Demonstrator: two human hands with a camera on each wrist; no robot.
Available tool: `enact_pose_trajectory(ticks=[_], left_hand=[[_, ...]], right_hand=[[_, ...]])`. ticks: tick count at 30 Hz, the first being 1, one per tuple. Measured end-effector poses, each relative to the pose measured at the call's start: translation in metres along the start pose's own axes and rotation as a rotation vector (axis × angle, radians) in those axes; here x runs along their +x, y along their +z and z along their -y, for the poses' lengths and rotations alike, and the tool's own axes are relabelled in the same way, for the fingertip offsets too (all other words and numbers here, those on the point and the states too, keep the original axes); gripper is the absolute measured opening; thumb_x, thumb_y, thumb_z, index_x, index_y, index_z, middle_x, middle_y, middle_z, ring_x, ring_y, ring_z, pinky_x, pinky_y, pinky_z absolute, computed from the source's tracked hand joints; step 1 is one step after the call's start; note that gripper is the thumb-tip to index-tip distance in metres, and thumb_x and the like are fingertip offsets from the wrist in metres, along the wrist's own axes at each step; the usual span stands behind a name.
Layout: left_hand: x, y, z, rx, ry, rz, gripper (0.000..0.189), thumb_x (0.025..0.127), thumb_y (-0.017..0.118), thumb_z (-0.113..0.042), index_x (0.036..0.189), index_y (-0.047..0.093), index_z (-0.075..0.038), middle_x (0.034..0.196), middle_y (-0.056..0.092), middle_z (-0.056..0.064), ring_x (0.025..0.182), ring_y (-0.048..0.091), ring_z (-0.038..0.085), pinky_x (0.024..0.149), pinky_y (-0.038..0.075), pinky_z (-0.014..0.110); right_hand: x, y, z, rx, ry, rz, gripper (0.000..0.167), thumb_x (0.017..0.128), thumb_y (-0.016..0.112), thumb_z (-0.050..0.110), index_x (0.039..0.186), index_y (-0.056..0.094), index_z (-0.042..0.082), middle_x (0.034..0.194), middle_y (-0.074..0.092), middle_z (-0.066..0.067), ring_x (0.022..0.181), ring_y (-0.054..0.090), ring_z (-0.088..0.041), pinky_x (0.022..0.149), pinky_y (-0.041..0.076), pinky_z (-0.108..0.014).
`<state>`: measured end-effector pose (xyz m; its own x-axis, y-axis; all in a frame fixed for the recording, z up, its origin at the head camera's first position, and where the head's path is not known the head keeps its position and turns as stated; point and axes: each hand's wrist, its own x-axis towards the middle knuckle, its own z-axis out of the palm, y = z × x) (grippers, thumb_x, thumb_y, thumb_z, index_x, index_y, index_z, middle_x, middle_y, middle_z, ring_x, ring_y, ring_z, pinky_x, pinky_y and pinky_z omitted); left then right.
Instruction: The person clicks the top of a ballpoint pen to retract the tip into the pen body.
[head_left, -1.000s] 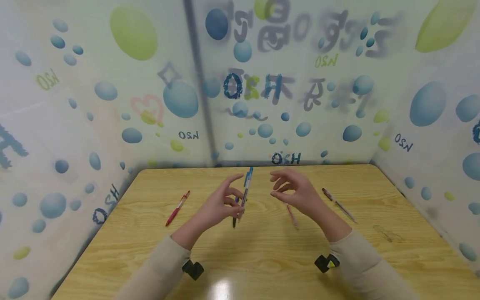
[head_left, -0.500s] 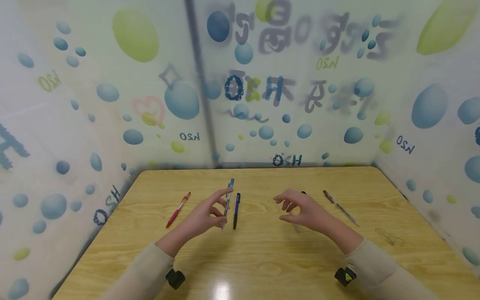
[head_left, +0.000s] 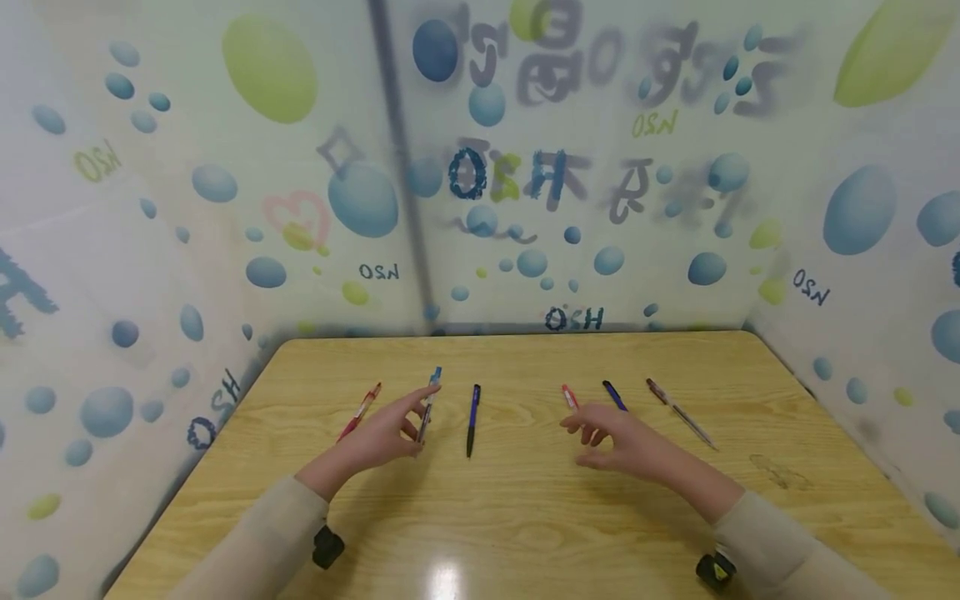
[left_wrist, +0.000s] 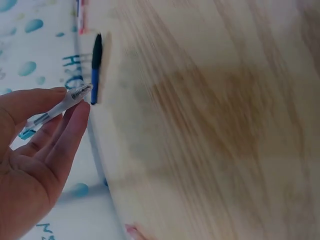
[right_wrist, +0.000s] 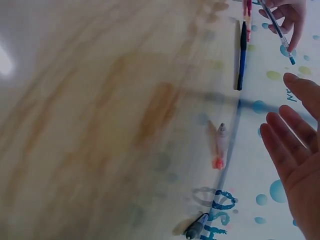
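My left hand [head_left: 386, 435] pinches a clear pen with a light blue push end [head_left: 435, 379] between thumb and fingers. That clear pen [left_wrist: 59, 107] slants up in the left wrist view, held above the table. Behind the left hand lies a red pen [head_left: 367, 404], partly covered by it. A blue and black pen [head_left: 473, 421] lies between the two hands. My right hand [head_left: 622, 442] hovers with loosely bent fingers and nothing in them. It partly covers a pink-red pen [head_left: 568, 395] and a dark blue pen [head_left: 613, 392].
A clear pen with a dark brown end [head_left: 682, 415] lies right of the right hand. The wooden table [head_left: 510, 517] is bordered by a patterned wall [head_left: 495, 275] at the back and sides. A dark mark [head_left: 778, 472] shows on the tabletop at the right.
My left hand has carried the clear pen leftward and down, away from the blue and black pen. My right hand has moved right and lower, uncovering the tops of the pink-red and dark blue pens.
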<state>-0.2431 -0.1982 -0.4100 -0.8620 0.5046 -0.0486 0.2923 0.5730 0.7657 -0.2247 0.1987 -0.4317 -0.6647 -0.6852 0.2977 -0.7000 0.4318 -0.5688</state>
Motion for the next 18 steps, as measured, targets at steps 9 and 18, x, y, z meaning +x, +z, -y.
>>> enact_pose_trajectory(ticks=[9, 18], left_hand=[[0.010, -0.010, 0.024, 0.038, -0.058, 0.027, 0.088, 0.083, 0.067, 0.016, 0.155, 0.025, -0.011, 0.127, 0.046, 0.025, 0.085, 0.063, 0.022, 0.064, 0.055, 0.036], [0.020, -0.019, 0.036, 0.053, -0.166, 0.042, 0.088, 0.079, 0.071, 0.015, 0.153, 0.031, -0.010, 0.132, 0.048, 0.019, 0.089, 0.064, 0.022, 0.063, 0.056, 0.036]], right_hand=[[-0.012, -0.001, -0.002, 0.001, 0.057, 0.056, 0.044, 0.085, 0.077, 0.011, 0.124, 0.059, 0.001, 0.110, 0.061, -0.011, 0.089, 0.061, -0.018, 0.073, 0.056, -0.035], [-0.023, -0.004, -0.001, -0.025, 0.174, 0.099, 0.048, 0.084, 0.079, 0.016, 0.127, 0.059, 0.007, 0.112, 0.060, -0.002, 0.091, 0.060, -0.015, 0.076, 0.055, -0.032]])
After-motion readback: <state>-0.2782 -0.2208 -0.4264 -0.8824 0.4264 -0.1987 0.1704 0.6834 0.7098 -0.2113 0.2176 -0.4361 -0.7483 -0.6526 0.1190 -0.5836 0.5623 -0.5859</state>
